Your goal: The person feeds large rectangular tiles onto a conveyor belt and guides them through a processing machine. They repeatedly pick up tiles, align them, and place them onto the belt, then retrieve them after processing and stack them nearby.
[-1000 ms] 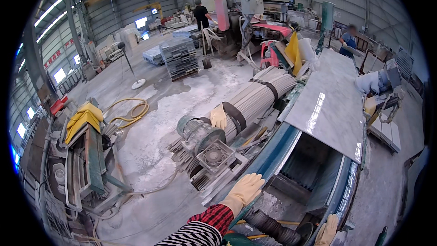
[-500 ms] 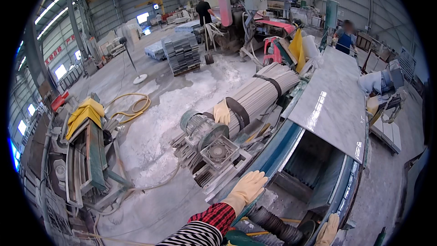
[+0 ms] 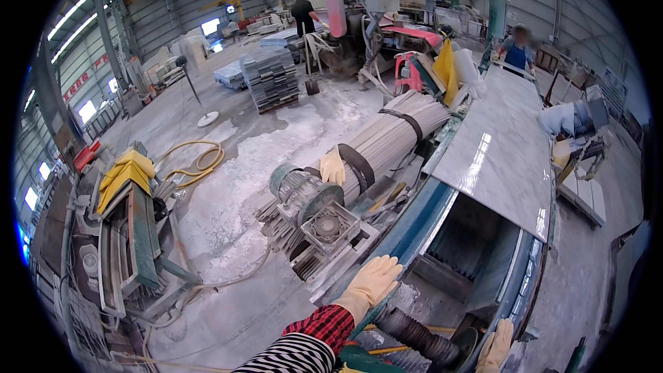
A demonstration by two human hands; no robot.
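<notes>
My left hand (image 3: 369, 284), in a pale cream rubber glove, lies flat with fingers stretched out on the left edge of a blue-sided machine bed (image 3: 423, 224). On the bed's right edge rests my right hand (image 3: 495, 347), gloved the same way, its fingers extended and nothing seen in them. A glossy grey-veined stone slab (image 3: 498, 141) covers the far part of the bed. Between the slab and my hands the bed is open, showing a dark hollow. A ribbed dark hose (image 3: 423, 337) and a round disc are under the near end.
Left of the bed lie a grey motor (image 3: 304, 197), a strapped bundle of long pale strips (image 3: 394, 131) and a loose glove (image 3: 332, 168). A co-worker in a blue apron (image 3: 516, 56) stands at the slab's far end. A yellow hose (image 3: 202, 166) coils on the wet floor.
The whole view has shifted slightly. Both my hands stay on the bed's edges. At the slab's far end, the co-worker has moved and now faces the slab more squarely.
</notes>
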